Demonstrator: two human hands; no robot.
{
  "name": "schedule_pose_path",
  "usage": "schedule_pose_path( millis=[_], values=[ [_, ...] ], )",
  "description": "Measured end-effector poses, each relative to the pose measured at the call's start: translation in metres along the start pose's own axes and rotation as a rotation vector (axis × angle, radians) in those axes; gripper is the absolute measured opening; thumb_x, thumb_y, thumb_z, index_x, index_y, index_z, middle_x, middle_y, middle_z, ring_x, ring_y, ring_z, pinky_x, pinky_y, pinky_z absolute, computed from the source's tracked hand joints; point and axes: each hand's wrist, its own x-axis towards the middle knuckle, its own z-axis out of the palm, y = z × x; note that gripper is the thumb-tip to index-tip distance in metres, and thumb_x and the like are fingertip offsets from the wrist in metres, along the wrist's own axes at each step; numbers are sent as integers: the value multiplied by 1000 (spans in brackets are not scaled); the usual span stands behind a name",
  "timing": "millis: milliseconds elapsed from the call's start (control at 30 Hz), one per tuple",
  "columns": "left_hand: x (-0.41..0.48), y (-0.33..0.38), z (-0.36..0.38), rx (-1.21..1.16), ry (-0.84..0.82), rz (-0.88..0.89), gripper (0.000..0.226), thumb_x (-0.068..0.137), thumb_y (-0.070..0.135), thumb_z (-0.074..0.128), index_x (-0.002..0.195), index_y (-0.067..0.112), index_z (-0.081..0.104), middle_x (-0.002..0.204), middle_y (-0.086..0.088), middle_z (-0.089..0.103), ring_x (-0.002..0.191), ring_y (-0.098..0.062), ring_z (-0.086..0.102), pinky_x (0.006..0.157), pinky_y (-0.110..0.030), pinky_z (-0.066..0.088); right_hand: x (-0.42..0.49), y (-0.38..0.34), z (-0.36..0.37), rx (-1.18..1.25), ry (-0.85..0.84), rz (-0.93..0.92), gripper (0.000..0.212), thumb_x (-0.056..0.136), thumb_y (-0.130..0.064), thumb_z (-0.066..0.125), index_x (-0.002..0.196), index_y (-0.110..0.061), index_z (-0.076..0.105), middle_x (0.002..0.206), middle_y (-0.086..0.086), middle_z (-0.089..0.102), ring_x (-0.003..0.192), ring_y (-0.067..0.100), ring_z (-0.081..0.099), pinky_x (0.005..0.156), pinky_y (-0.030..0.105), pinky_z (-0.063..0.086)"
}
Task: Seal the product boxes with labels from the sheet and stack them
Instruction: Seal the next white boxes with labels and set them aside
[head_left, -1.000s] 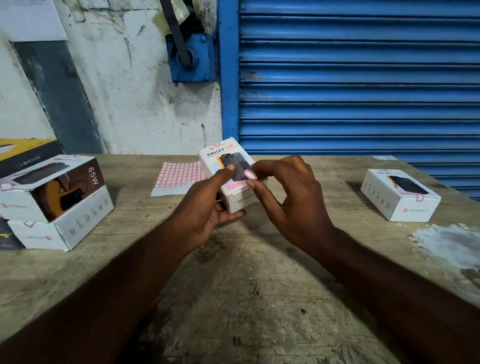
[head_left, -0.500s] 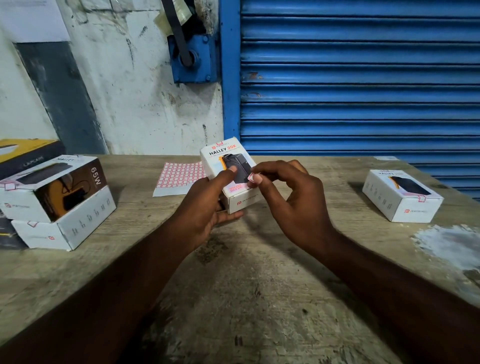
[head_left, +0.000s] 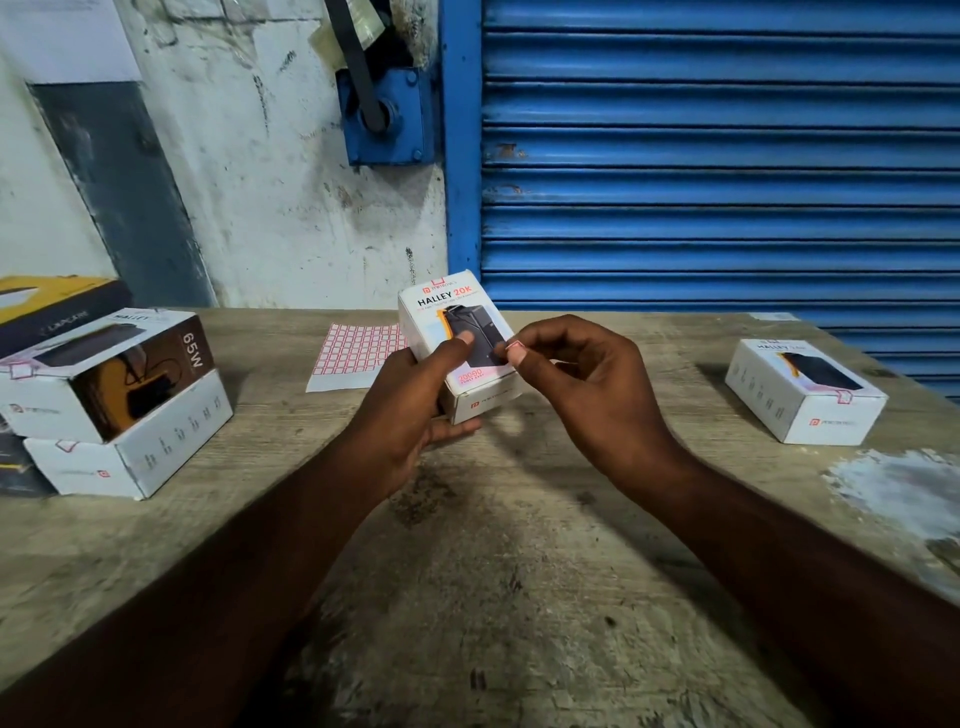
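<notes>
My left hand (head_left: 415, 410) grips a white "Halley 20K" product box (head_left: 457, 332) held tilted above the table, thumb on its front face. Close to the box's right edge, my right hand (head_left: 587, 395) pinches a small red-bordered label (head_left: 515, 345) between thumb and forefinger. The label sheet (head_left: 358, 358), a grid of red-framed stickers, lies flat on the table behind the box. Two white boxes (head_left: 109, 395) are stacked at the left, each with a label on a flap. Another white box (head_left: 805, 389) lies at the right, with a label over its front edge.
A worn wooden table (head_left: 493, 571) carries everything. A yellow-and-black box (head_left: 57, 306) sits behind the left stack. A blue roller shutter (head_left: 717, 156) and a stained white wall (head_left: 249, 171) close off the back. A white smear (head_left: 893, 488) marks the table's right side.
The right hand's pinched fingertips with the label have shifted slightly off the box's front face towards its right edge. The left hand and box have barely moved.
</notes>
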Motion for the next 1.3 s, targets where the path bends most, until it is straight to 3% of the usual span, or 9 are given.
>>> schedule_pose_path(
  millis=[100,267,367,467,533,733,833,1067,1300],
  values=[
    [1,0,-2,2,4,-18,42,96,42,64,133,23,61,103,-2,78,93,-21,76,72,-40,63,0,0,1,-5,-20,59,3,90,-23,76,91,-24,78,112,-10,74,115,10,65,102,59,47],
    [3,0,-4,-30,37,-52,64,89,51,69,142,22,46,114,-9,74,93,-23,76,62,-31,58,1,-1,0,57,-29,188,6,86,-25,78,91,-23,81,135,-12,63,127,-6,53,101,23,41],
    [4,0,-4,-35,35,-44,64,90,49,69,142,21,44,114,-9,73,92,-23,76,63,-32,59,0,-1,2,86,-10,227,4,83,-26,80,86,-25,82,130,-9,66,121,-2,58,107,30,42],
    [5,0,-5,-21,45,-44,62,91,50,67,142,21,45,115,-10,72,89,-22,76,62,-32,59,2,-5,0,28,69,163,2,84,-22,80,85,-23,81,107,-1,72,94,16,66,87,31,53],
    [6,-1,-5,-2,48,-40,59,92,50,66,141,21,48,114,-10,72,87,-20,76,61,-32,59,2,-9,-3,22,36,116,4,88,-21,77,89,-19,80,99,-2,76,94,29,66,83,34,55],
    [4,0,-3,44,31,-28,47,95,48,62,134,21,56,114,-11,72,95,-25,73,63,-33,59,0,-10,-1,-5,-30,36,6,91,-12,73,93,-15,78,93,0,78,92,31,68,80,34,57],
    [3,0,-3,56,33,-26,45,96,47,61,132,20,57,113,-10,72,96,-25,73,63,-33,60,0,-10,-2,9,-33,29,5,91,-11,73,91,-14,77,93,7,76,90,37,64,82,45,56],
    [3,1,-2,67,26,-40,45,96,47,62,131,19,58,112,-10,72,95,-23,72,62,-32,59,-1,-12,-1,13,-115,66,11,90,-9,74,97,-17,73,76,-4,67,82,21,62,84,51,54],
    [4,-1,-5,100,22,-45,55,94,50,64,137,19,52,114,-11,72,97,-25,73,63,-33,59,0,-12,-4,-71,-172,63,2,90,-16,75,91,-16,76,92,5,71,82,15,58,78,39,52]
  ],
)
